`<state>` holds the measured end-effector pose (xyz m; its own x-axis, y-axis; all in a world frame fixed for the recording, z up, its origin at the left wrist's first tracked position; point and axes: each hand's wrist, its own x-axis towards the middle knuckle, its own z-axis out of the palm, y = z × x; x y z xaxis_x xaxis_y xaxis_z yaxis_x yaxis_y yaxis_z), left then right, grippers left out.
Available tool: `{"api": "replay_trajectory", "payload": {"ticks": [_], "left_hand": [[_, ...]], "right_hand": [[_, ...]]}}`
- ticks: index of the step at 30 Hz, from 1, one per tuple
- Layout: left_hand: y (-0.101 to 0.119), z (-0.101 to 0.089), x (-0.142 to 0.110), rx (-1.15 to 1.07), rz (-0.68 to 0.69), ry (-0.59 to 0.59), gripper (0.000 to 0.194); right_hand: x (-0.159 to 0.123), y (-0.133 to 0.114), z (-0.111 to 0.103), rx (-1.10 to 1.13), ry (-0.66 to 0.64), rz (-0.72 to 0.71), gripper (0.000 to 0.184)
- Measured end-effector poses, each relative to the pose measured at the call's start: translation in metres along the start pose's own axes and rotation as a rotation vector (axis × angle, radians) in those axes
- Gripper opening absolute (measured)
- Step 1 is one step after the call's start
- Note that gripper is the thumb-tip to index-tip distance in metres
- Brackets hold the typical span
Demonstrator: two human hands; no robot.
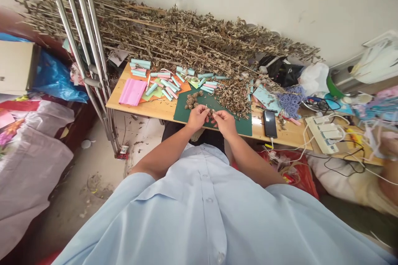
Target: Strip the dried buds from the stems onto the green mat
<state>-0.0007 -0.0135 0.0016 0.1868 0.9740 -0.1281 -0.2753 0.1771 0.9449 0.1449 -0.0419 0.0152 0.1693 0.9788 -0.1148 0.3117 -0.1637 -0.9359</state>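
My left hand (198, 118) and my right hand (225, 124) meet over the front edge of a dark green mat (245, 127). Fingers and thumbs of both are pinched around a small piece of dried plant (211, 112), mostly hidden by the fingertips. Just beyond my left hand lies a small clump of brown, rounded dried plant balls (192, 101). A loose pile of crumpled dried leaves (234, 98) covers the mat's right part, past my right hand.
Long dried leafy stalks (186, 37) lie across the table's back. Blue and pink paper rolls (168, 85) and a pink sheet (133, 92) are at left. A phone (270, 124), purple cord (291, 99) and power strip (321, 134) sit at right. Metal crutches (90, 45) stand beside the table.
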Motion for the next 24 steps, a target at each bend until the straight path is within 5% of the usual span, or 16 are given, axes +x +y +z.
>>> {"api": "replay_trajectory", "payload": {"ticks": [8, 14, 24], "left_hand": [[-0.009, -0.003, 0.005, -0.079, -0.017, -0.082, 0.022], [-0.01, -0.008, 0.006, -0.152, 0.002, -0.173, 0.041], [-0.004, -0.007, 0.005, 0.012, -0.003, -0.142, 0.025]], "right_hand": [[0.011, -0.01, -0.006, -0.002, -0.016, 0.039, 0.019], [0.011, -0.019, -0.004, -0.013, -0.068, 0.127, 0.018], [0.012, -0.019, -0.006, -0.036, -0.146, 0.086, 0.018]]}}
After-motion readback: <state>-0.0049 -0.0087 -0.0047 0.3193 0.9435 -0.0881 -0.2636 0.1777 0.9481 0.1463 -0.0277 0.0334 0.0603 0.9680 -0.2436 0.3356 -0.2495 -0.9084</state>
